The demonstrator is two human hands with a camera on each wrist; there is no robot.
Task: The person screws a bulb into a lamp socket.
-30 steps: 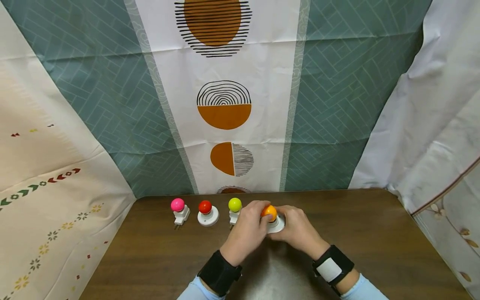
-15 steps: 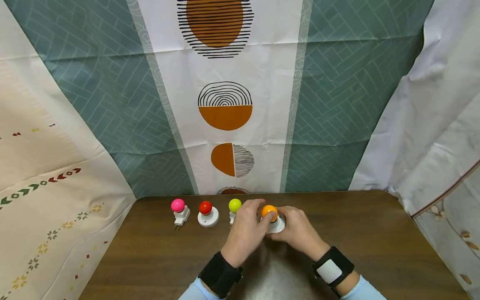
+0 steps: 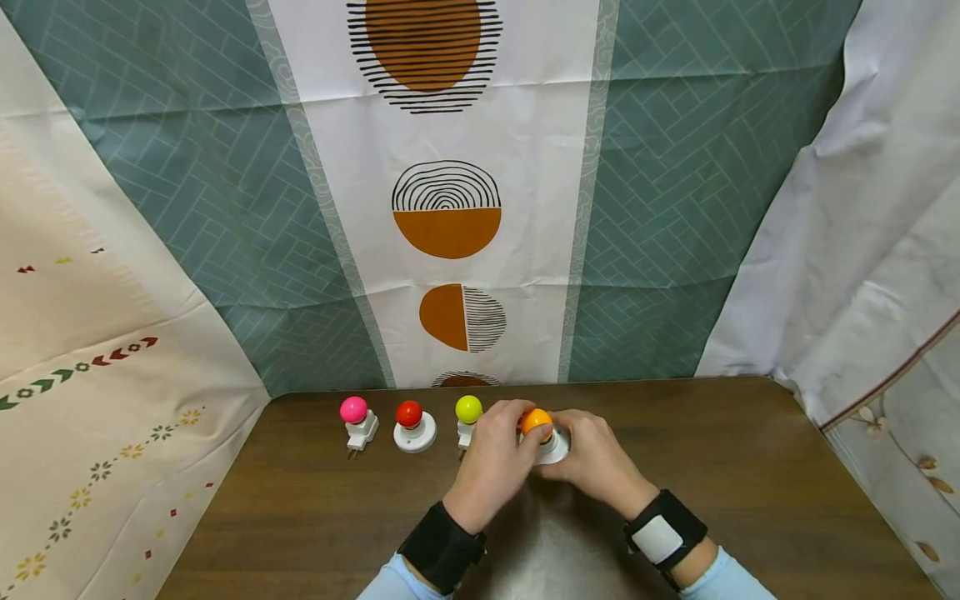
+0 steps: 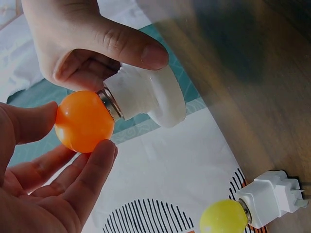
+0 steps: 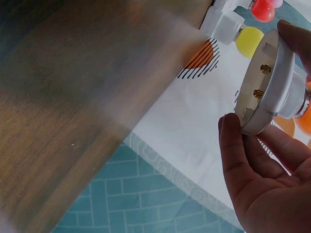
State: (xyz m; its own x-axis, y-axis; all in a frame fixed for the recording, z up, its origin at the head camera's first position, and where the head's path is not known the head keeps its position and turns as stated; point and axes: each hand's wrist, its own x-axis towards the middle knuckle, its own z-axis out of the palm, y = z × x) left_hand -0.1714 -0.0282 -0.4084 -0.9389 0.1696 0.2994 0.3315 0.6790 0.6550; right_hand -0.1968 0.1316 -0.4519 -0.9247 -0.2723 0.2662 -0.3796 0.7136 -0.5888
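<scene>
My left hand (image 3: 491, 450) pinches an orange light bulb (image 4: 83, 121) between thumb and fingers. A round white lamp holder (image 5: 283, 77) is gripped by its base in my right hand (image 3: 592, 458). Bulb and holder are joined in line, with a band of the bulb's metal screw base (image 4: 110, 103) showing between them. Both are held up off the table, and the holder's hollow underside, with brass terminals (image 5: 259, 93), shows in the right wrist view. In the head view my left fingers hide part of the bulb.
On the brown table (image 3: 315, 517), left of my hands, a yellow-green bulb (image 3: 468, 409) sits in a white plug-in holder (image 4: 267, 196). Further left are a red bulb (image 3: 409, 414) in a round white holder (image 3: 416, 437) and a pink bulb (image 3: 353, 409) in a plug-in holder (image 3: 362, 432). Patterned cloth hangs behind.
My left thumb and fingers have shifted slightly around the orange bulb. My right hand keeps its grip on the holder, and the other bulbs have not moved.
</scene>
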